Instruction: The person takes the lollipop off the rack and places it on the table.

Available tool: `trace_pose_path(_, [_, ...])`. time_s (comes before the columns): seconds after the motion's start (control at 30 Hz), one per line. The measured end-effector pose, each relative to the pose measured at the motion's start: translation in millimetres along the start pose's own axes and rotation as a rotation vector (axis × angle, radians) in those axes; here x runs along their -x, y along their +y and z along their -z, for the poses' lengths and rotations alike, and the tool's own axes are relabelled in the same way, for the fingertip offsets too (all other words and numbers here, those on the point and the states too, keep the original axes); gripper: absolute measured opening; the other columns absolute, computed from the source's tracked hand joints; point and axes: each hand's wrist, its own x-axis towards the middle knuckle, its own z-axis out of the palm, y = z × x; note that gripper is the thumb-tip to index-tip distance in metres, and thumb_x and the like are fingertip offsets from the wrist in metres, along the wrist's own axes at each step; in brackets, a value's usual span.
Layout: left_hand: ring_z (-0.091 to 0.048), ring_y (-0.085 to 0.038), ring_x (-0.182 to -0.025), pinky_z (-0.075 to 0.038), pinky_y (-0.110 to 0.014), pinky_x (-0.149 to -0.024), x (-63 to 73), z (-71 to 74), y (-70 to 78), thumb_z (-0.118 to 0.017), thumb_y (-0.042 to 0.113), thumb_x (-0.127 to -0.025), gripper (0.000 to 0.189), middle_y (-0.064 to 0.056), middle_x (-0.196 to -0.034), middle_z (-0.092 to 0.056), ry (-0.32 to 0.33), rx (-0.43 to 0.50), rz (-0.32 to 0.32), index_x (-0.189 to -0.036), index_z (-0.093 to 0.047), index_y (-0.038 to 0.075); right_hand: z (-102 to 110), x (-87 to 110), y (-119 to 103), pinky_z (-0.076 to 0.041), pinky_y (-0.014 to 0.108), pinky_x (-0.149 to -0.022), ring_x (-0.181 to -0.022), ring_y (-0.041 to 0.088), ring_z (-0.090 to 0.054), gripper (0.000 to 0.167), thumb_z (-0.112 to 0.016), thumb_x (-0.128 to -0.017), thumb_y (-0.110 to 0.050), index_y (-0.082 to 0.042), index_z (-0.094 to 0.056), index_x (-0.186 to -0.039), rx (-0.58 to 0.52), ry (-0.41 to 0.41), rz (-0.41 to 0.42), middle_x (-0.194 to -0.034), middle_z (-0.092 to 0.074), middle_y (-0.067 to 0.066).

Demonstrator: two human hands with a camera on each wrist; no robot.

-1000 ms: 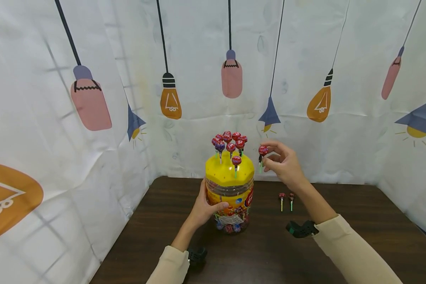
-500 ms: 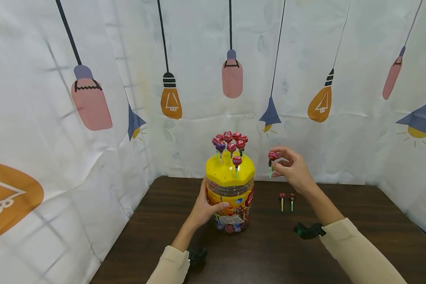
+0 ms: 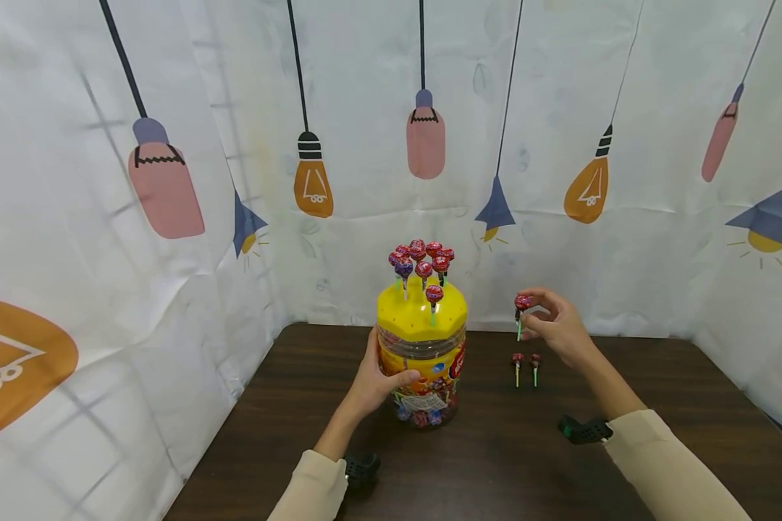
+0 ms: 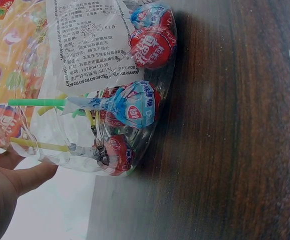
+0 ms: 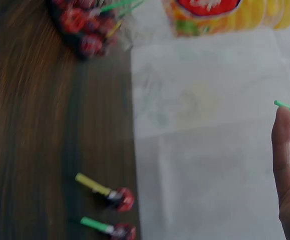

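Note:
A clear candy jar (image 3: 423, 349) with a yellow lid (image 3: 409, 318) stands on the table, several red and purple lollipops (image 3: 423, 270) upright in the lid's holes. My left hand (image 3: 373, 380) grips the jar's left side, thumb across the front label. In the left wrist view, wrapped lollipops (image 4: 134, 107) show through the jar's bottom end. To the jar's right, my right hand (image 3: 557, 325) pinches a red lollipop (image 3: 523, 302), head up, its green stick (image 3: 519, 331) pointing down. That stick (image 5: 287, 107) also shows at the right wrist view's edge; the head is out of that frame.
Two red lollipops lie side by side on the dark wooden table (image 3: 495, 463), one with a yellow stick (image 3: 518, 373), the other with a green stick (image 3: 535, 373). Behind the table hangs a white curtain (image 3: 365, 275) printed with lamps.
My right hand has moved right and downward, away from the jar's lid, still pinching the red lollipop. The left hand and the jar stay in place.

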Motion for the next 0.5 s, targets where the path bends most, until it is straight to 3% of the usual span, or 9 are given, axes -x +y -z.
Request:
trace_pose_path(0.37, [-0.053,-0.021,-0.131,-0.046,-0.05,-0.114,0.3,0.2,-0.5,-0.081,0.033,-0.09,0.098,0.003,-0.149,-0.044,0.003,0.007,0.006,-0.157,-0.011,0.044,28.3,13.3,36.7,-0.065,0.039,-0.07,-0.078,0.012,-0.068,0.034,-0.061,-0.1,-0.002,-0.013,-0.056,-0.132,0.058,0.008,-0.065,-0.108,-0.058,0.002])
trace_pose_path(0.5, [-0.053,-0.021,-0.131,-0.046,-0.049,-0.114,-0.4,-0.4,-0.3,-0.08,0.031,-0.09,0.097,0.003,-0.15,-0.044,-0.004,0.019,0.002,-0.157,-0.012,0.043,38.4,19.2,51.1,-0.065,0.038,-0.074,-0.08,0.012,-0.068,0.034,-0.06,-0.101,-0.003,-0.015,-0.055,-0.132,0.09,0.014,-0.135,-0.11,-0.058,0.005])
